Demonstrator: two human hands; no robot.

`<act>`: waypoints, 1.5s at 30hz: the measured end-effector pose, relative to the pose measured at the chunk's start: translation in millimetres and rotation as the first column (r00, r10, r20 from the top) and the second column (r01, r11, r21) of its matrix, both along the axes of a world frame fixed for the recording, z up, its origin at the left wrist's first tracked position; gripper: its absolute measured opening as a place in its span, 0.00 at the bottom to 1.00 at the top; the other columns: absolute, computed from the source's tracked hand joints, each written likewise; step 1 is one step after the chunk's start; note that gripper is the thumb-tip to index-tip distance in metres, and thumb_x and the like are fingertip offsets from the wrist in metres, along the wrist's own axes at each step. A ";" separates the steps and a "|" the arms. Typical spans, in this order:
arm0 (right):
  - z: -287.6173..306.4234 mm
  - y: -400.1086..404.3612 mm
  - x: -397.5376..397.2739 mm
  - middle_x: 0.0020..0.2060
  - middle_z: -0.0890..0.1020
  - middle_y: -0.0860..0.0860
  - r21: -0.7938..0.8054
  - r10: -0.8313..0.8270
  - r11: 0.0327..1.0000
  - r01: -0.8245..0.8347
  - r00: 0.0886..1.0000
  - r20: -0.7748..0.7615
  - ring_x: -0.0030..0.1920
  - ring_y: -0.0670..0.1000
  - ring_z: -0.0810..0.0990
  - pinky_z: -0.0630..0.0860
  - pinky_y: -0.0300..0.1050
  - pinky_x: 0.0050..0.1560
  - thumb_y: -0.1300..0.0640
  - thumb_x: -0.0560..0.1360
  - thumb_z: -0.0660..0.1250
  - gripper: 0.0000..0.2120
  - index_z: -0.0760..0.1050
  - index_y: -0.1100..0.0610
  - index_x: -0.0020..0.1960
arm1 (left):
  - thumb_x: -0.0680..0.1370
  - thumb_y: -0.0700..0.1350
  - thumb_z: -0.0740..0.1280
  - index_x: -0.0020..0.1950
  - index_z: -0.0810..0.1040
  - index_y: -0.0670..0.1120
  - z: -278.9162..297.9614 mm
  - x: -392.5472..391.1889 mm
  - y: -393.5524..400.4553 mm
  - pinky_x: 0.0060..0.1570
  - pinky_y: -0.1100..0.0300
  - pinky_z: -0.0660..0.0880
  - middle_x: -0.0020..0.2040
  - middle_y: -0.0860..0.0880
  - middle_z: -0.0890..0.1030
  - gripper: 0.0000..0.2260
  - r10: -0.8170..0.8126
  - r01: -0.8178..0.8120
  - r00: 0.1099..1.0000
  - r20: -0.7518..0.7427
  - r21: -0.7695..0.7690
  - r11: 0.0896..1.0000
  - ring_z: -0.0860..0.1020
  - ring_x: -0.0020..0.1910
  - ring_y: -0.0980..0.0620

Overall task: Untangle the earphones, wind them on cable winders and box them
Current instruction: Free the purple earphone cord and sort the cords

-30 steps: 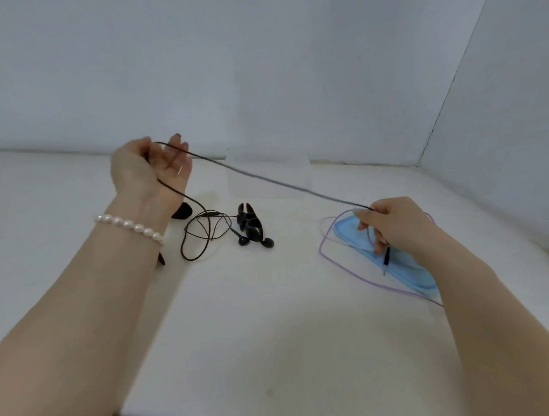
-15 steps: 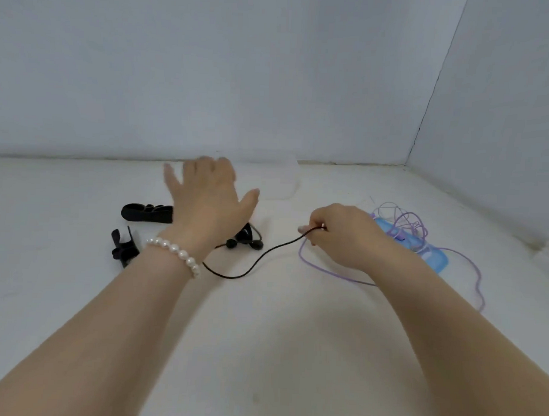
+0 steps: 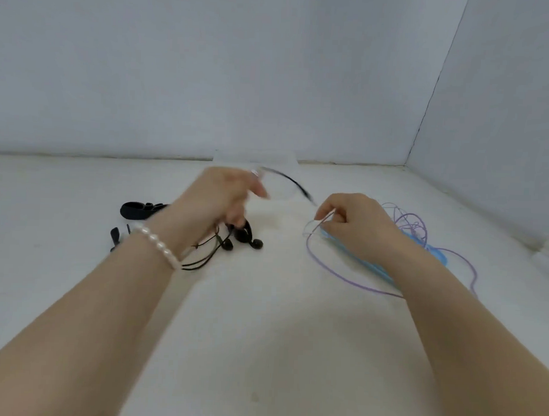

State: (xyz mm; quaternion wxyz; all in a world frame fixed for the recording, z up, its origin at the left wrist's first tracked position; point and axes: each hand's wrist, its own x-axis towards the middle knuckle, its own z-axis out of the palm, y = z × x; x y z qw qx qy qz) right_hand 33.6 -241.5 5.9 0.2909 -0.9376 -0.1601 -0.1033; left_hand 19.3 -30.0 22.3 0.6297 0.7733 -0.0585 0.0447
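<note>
Hands (image 3: 219, 196) near seemingly empty box (image 3: 254, 159)

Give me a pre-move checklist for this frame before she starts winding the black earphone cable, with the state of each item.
1. Left hand holds the black cable: ok; fingers curled on it, though blurred by motion.
2. Black cable's plug end free: ok; it hangs in the air near the right hand.
3. Right hand free to help: not ok; it pinches the purple cable.
4. Black cable free of purple cable: cannot tell; they pass close at the right hand's fingertips.
5. Black earbuds in reach: ok; on the table below the left hand.
6. Black cable winder at hand: ok; it lies left of the left wrist.
</note>
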 end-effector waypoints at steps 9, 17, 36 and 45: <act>12.0 -34.0 7.6 0.34 0.76 0.48 0.229 -0.341 0.923 0.310 0.933 0.111 0.36 0.49 0.73 0.68 0.38 0.36 0.62 0.72 0.64 0.07 0.78 0.53 0.43 | 0.76 0.46 0.58 0.46 0.74 0.42 -9.9 24.9 64.5 0.61 0.51 0.59 0.56 0.40 0.73 0.09 0.650 -0.405 0.757 0.064 0.827 0.390 0.67 0.60 0.42; 18.6 -56.6 10.8 0.43 0.78 0.56 0.165 -0.562 0.814 0.557 0.827 -0.016 0.48 0.59 0.75 0.65 0.45 0.44 0.47 0.79 0.55 0.18 0.75 0.60 0.44 | 0.72 0.45 0.63 0.58 0.77 0.44 -7.3 7.8 21.7 0.58 0.49 0.63 0.58 0.44 0.75 0.15 0.267 -0.703 0.663 0.699 0.460 0.542 0.69 0.59 0.40; 29.0 -37.3 -5.2 0.31 0.83 0.56 0.898 0.231 0.425 0.114 0.945 -0.230 0.29 0.51 0.83 0.78 0.39 0.31 0.63 0.78 0.60 0.07 0.75 0.63 0.43 | 0.63 0.64 0.63 0.40 0.67 0.56 -56.1 2.3 -53.6 0.46 0.68 0.62 0.44 0.55 0.72 0.15 -0.131 -0.160 0.838 0.530 0.468 0.869 0.70 0.48 0.53; 42.2 -22.4 -16.8 0.38 0.84 0.58 0.973 0.434 0.224 0.051 0.889 -0.146 0.33 0.54 0.84 0.79 0.41 0.33 0.51 0.77 0.58 0.16 0.77 0.63 0.49 | 0.62 0.45 0.58 0.42 0.63 0.57 -33.7 -10.1 -49.9 0.46 0.70 0.63 0.43 0.57 0.69 0.12 0.207 -0.307 0.723 0.659 0.038 0.951 0.67 0.44 0.55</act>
